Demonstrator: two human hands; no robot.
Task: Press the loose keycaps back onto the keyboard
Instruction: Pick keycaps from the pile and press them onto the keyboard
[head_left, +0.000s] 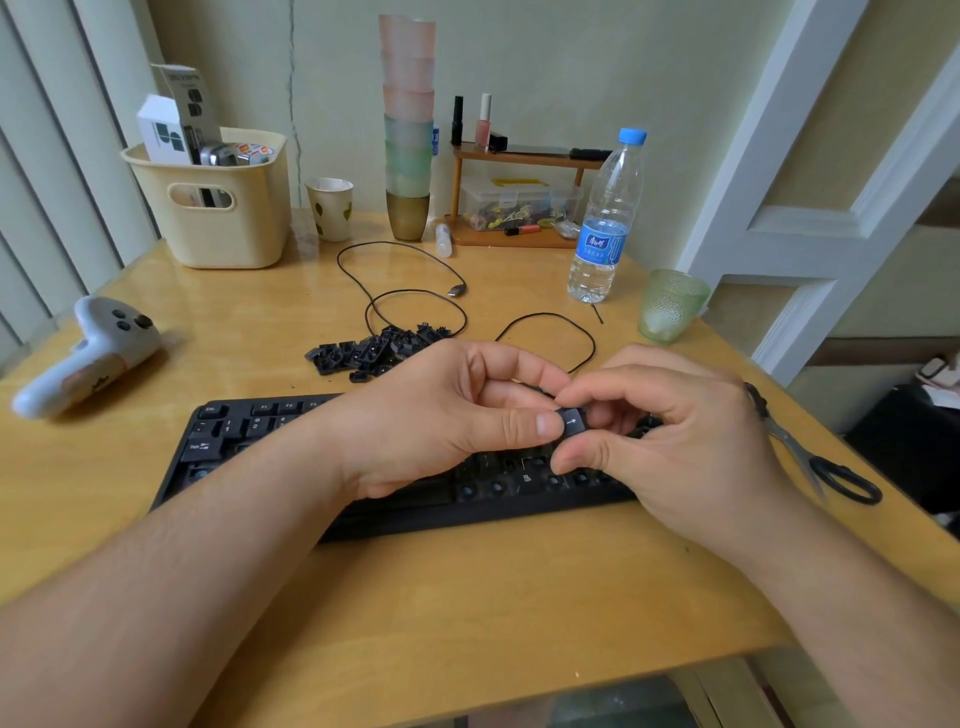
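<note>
Early going. Keyboard (332, 467): left rows capped, bare sockets right of centre. Arrow keycap (571, 421) above those sockets, pinched between left hand (447, 415) and right hand (691, 431). Pile of loose keycaps (379, 351) behind keyboard, unseated.

Brightness: soft, even daylight, rather bright, with no hard contrast.
Glare: pale shine on the surface (249, 312) beyond the left hand (441, 415), towards the far left.
Shadows: weak and diffuse, under both hands and beneath the forearms.
Distortion: wide-angle bending; the door frame (810, 156) far right of the right hand (675, 436) leans and curves.
Sharpness: centre fairly clear; small print soft; the near edge below the forearms is blurred.
</note>
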